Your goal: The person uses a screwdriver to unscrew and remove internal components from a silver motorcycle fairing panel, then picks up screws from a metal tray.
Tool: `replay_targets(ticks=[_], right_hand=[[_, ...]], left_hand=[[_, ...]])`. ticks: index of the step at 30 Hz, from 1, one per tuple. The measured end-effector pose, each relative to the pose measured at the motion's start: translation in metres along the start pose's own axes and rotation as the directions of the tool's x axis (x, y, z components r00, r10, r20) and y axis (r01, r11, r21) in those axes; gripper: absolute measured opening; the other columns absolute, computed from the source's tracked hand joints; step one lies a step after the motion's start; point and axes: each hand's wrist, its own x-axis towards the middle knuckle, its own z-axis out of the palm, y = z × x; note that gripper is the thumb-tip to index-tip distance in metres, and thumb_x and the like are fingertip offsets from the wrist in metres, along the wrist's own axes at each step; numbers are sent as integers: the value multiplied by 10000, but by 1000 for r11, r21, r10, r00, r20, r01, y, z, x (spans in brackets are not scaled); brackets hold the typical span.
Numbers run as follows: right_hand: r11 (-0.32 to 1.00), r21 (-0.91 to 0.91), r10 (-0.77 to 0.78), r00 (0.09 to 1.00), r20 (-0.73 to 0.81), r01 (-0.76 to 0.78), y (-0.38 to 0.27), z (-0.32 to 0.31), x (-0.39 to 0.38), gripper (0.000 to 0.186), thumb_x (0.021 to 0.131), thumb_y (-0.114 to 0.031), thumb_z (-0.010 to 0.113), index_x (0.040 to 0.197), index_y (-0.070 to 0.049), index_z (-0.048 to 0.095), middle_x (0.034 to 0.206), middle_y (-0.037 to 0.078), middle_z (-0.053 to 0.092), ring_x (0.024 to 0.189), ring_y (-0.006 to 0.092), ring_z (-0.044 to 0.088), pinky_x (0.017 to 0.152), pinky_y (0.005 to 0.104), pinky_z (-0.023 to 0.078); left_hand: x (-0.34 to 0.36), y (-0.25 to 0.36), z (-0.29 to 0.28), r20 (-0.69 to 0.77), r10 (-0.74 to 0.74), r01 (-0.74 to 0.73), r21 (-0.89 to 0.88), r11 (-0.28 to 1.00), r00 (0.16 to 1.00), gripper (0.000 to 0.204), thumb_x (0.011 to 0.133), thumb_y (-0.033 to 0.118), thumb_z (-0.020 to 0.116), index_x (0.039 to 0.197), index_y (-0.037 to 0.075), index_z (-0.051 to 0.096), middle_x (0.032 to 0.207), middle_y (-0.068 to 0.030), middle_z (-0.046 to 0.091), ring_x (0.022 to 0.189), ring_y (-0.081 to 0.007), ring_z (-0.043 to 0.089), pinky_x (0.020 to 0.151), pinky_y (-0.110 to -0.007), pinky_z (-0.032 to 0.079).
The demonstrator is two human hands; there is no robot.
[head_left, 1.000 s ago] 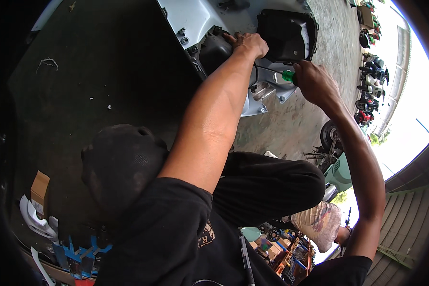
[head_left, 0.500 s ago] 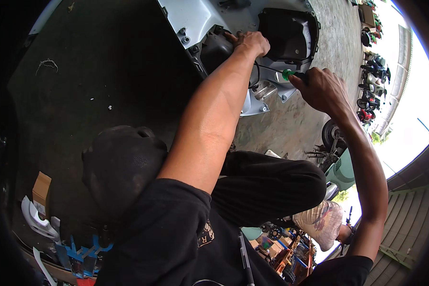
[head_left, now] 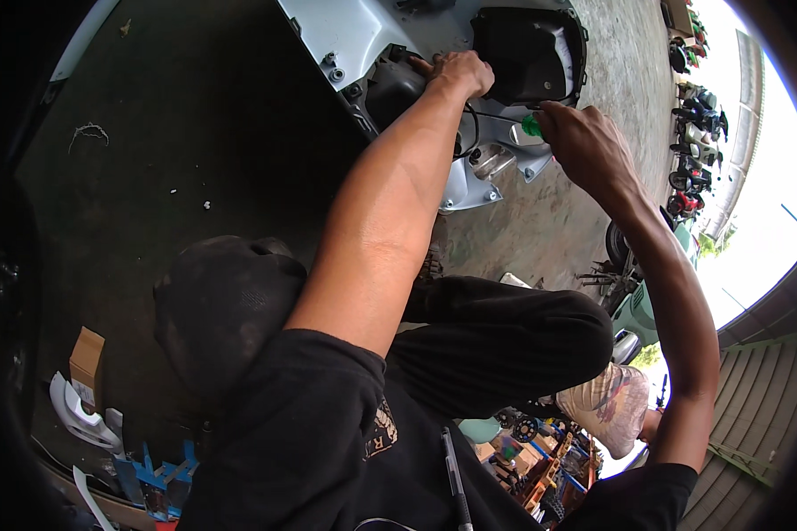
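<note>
A pale blue-grey moulded panel (head_left: 350,31), seemingly a scooter's body panel, stands at the top centre. My left hand (head_left: 460,73) lies on it beside a dark rounded part (head_left: 394,88), one finger reaching left and the others curled out of sight; what they grip is hidden. My right hand (head_left: 586,150) is closed around the green handle of a screwdriver (head_left: 530,126). Its thin shaft points left, beneath my left wrist, where the tip cannot be seen. A black plastic tray-like part (head_left: 522,57) sits in the panel, and a black cable (head_left: 475,142) loops below it.
A clear lens (head_left: 494,162) is near the panel's lower edge. At lower left are a cardboard box (head_left: 86,358), a white curved part (head_left: 81,416) and blue pieces (head_left: 164,478). My bent knee (head_left: 576,341) is below the panel. Parked motorbikes (head_left: 695,146) line the far right.
My right hand has shifted slightly up and its grip has turned on the screwdriver handle. My left hand stays on the same spot; the whole view has moved slightly.
</note>
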Motion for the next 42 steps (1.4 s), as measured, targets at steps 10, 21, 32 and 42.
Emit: replay_targets(ticks=[10,21,32,42], right_hand=[[879,-134,-474,806,-355,458,9,15,-6,279,948,-254,656,1072,-4,655,831,215,698,851,366,707,764,446,550],[910,237,-267,918,-294,341,13,13,-8,263,886,-126,714,1106,-8,632,826,171,710,817,339,715,767,418,560],[939,340,82,991,-103,-42,18,11,4,270,965,-250,641,1084,-8,625,851,231,688,811,358,708,741,444,550],[836,-281,-537,807,-246,471,24,24,-12,216,849,-75,666,1062,-59,635,1085,70,592,997,245,654,743,374,593]], left_hand=[[6,-11,-1,-82,1,1,28,1000,997,550,950,388,459,1378,67,588,1406,-219,567,1353,-386,489,1175,-459,331],[-2,-8,-3,-80,-3,3,-5,1000,997,560,940,383,465,1396,76,575,1416,-226,556,1359,-401,477,1184,-453,323],[-4,1,-1,-23,26,-25,22,999,999,559,946,375,462,1411,81,560,1409,-221,564,1354,-384,489,1188,-440,317],[-5,1,4,-59,-23,26,54,998,998,551,948,377,461,1415,100,561,1423,-219,554,1367,-392,472,1188,-443,315]])
